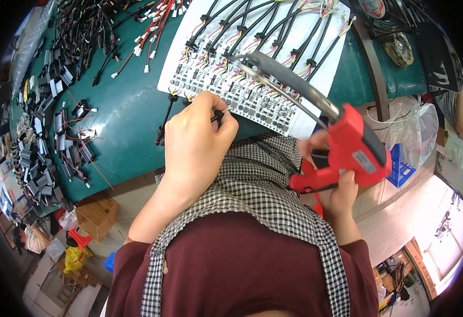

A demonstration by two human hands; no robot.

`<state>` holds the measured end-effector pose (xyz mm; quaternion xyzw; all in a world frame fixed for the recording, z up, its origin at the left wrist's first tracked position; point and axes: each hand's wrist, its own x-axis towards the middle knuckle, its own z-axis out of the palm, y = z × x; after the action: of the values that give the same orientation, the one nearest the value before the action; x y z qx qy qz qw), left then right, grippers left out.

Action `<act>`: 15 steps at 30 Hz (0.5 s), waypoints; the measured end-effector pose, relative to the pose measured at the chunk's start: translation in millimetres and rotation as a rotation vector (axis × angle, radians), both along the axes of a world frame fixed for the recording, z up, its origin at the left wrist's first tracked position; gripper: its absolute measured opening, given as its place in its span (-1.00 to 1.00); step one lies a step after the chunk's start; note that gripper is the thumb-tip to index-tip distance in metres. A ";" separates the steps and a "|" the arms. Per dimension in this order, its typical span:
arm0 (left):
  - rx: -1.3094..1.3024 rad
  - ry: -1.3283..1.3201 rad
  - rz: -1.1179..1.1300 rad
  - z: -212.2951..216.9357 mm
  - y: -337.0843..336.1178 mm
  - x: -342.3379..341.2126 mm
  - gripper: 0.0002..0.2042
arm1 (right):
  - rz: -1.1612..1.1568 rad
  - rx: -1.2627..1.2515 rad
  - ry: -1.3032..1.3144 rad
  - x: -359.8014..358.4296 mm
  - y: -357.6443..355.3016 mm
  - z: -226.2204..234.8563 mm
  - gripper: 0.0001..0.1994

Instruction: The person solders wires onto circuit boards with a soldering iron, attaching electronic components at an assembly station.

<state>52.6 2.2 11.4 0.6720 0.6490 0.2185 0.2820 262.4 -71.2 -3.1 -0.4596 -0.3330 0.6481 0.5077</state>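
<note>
My right hand [342,196] is closed around the grip of a red soldering gun [350,138]. Its long dark barrel and thin metal tube reach to the upper left, over a panel of small white circuit boards [252,101]. At the panel's near edge, my left hand [193,138] pinches a black cable [219,117] between thumb and forefinger; a thin light wire end shows beside the fingertips. Black cables [266,29] with red, yellow and white wires fan out from the boards' far side. Another short black cable [168,113] hangs off the near edge, left of my hand.
The panel rests on a white sheet [331,74] over a green tabletop [131,113]. Black cables [83,31], red wires with white plugs [145,45] and small grey-black parts [41,132] are heaped at the left. A dark metal bar [371,68] stands at the right.
</note>
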 end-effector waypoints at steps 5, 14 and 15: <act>0.024 0.009 -0.011 -2.5 -1.7 -0.5 -0.87 | -0.054 0.021 0.218 -23.5 30.8 0.4 -0.29; 0.070 -0.169 -0.050 -14.4 -12.6 -8.8 -0.89 | -0.020 0.014 0.169 -20.7 34.8 -1.5 -0.24; 0.073 -0.209 -0.031 -15.9 -13.2 -8.2 -0.89 | 0.015 0.010 0.109 -20.3 35.7 -0.7 -0.17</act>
<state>44.4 -10.9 -4.5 0.6654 0.5972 0.3064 0.3267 242.2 -35.5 -3.8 -0.4188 -0.3114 0.6742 0.5225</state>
